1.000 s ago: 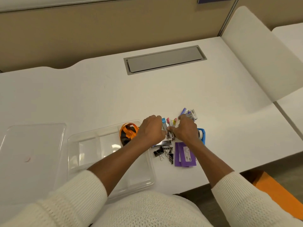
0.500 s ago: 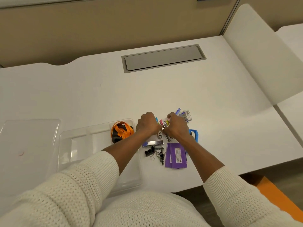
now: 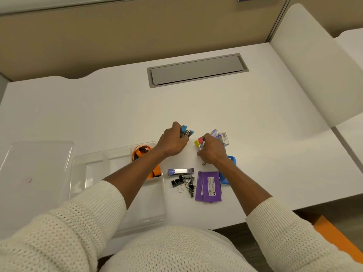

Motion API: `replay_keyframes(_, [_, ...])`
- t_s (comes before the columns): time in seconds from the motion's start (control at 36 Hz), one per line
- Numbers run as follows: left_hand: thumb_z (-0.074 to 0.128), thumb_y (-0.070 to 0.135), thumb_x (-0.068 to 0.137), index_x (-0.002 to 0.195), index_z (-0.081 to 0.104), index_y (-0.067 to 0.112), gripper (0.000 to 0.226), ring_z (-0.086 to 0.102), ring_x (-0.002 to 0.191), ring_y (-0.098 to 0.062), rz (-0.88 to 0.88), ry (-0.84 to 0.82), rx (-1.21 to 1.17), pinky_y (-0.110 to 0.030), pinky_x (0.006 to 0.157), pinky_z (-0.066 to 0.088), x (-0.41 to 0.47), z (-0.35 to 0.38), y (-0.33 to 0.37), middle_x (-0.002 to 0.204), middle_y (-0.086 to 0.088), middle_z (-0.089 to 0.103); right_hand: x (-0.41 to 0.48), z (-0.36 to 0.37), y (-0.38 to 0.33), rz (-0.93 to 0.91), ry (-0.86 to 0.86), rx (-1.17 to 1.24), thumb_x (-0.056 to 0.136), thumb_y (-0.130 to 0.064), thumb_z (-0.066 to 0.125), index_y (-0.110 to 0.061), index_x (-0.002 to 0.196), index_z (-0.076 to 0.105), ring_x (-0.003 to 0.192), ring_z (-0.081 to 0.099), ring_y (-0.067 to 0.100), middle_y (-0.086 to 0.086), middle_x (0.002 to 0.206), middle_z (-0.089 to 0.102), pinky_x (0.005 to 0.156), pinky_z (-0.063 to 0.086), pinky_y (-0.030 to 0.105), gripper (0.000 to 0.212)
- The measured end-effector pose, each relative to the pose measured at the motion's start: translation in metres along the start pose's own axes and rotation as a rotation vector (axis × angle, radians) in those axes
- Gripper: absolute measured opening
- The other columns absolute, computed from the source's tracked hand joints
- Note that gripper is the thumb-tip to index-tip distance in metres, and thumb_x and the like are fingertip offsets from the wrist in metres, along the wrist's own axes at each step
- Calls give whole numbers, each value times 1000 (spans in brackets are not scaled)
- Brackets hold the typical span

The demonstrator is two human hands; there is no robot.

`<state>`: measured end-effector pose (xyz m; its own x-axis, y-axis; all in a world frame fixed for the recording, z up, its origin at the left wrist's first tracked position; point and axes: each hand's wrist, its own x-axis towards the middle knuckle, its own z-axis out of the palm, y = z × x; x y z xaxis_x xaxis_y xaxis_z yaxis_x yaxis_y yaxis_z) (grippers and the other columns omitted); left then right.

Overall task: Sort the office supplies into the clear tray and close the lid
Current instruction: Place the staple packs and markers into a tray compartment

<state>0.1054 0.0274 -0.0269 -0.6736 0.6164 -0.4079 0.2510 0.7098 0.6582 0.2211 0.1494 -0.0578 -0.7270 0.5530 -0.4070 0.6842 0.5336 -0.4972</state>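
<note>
My left hand [image 3: 172,142] grips small staplers with blue ends [image 3: 186,132], just right of the clear tray [image 3: 82,173]. My right hand [image 3: 212,154] holds staplers with pink and yellow ends [image 3: 199,143]. The tray has compartments; an orange tape roll [image 3: 141,152] lies in its far right compartment. Its clear lid [image 3: 29,169] lies flat to the left. On the desk near me lie a purple-tipped silver stapler [image 3: 180,171], black binder clips [image 3: 184,184] and purple packets [image 3: 209,186]. Small staple boxes [image 3: 224,137] sit beyond my right hand.
A blue item [image 3: 229,169] lies partly under my right forearm. A grey cable hatch [image 3: 197,70] is set into the white desk [image 3: 98,114] farther back. A white divider panel [image 3: 314,65] stands at the right. The desk's front edge runs close to my body.
My hands, together over the small staplers before, have drawn apart: the left took the blue-ended ones leftward and up, the right keeps the pink and yellow ones.
</note>
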Motion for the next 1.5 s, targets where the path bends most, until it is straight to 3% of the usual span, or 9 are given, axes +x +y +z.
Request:
replay_keyframes(0.11, [42,25,111,123,40,7,22,60,84,-35,134,-151,138,-45,72,47,-11,-5,-11,100,-17,64,0,-17,8,52,-2,72,86,-16,75,-12,120,58,103,65,31,9,104,68,76,43,32,38])
replay_keyframes(0.22, [60,31,100,108,41,15,26,53,84,-26,231,-257,382,-33,61,32,-22,-3,-26,90,1,49,-4,-35,10,79,36,140,84,-20,80,-19,120,59,102,66,27,6,111,69,85,53,38,42])
replay_keyframes(0.39, [85,47,82,116,51,15,57,52,93,-22,287,-378,675,-34,77,36,-23,4,-36,109,-4,60,-12,-51,12,76,50,205,83,-21,84,-18,130,58,101,66,25,3,112,68,89,55,38,53])
replay_keyframes(0.56, [80,25,88,121,62,14,39,50,97,-21,258,-428,669,-36,77,43,-26,3,-31,113,-6,66,-20,-46,10,60,58,197,83,-24,86,-18,129,58,93,59,21,-2,102,60,79,46,32,54])
replay_keyframes(0.67, [66,18,96,115,64,9,22,55,93,-24,224,-414,619,-39,77,47,-31,0,-23,110,-11,68,-25,-40,5,58,63,197,83,-27,86,-19,127,57,97,62,23,-2,103,60,88,54,40,54])
replay_keyframes(0.94, [63,23,101,102,56,13,12,56,91,-26,74,-62,187,-33,71,38,-58,-34,-16,103,-10,66,-41,-48,-16,38,212,297,84,-29,85,-18,132,57,99,66,27,-2,105,63,90,59,49,56])
replay_keyframes(1.11, [64,20,98,107,61,7,16,61,87,-25,-179,189,40,-31,64,40,-84,-74,-40,103,-10,66,-55,-42,-56,-3,143,376,82,-26,87,-23,124,62,79,61,9,-13,90,60,57,47,26,49])
replay_keyframes(1.25, [67,14,96,116,64,2,25,65,100,-35,-382,286,14,-34,70,43,-108,-98,-82,112,-17,69,-65,-5,-113,-42,-51,453,80,-20,89,-19,124,64,93,74,32,7,101,70,81,63,50,50])
replay_keyframes(1.5, [84,14,76,105,68,4,34,71,95,-35,-540,256,29,-34,68,51,-127,-110,-125,105,-16,71,-68,84,-196,-86,-165,383,76,-16,87,-20,114,66,93,74,26,4,105,73,83,64,45,44])
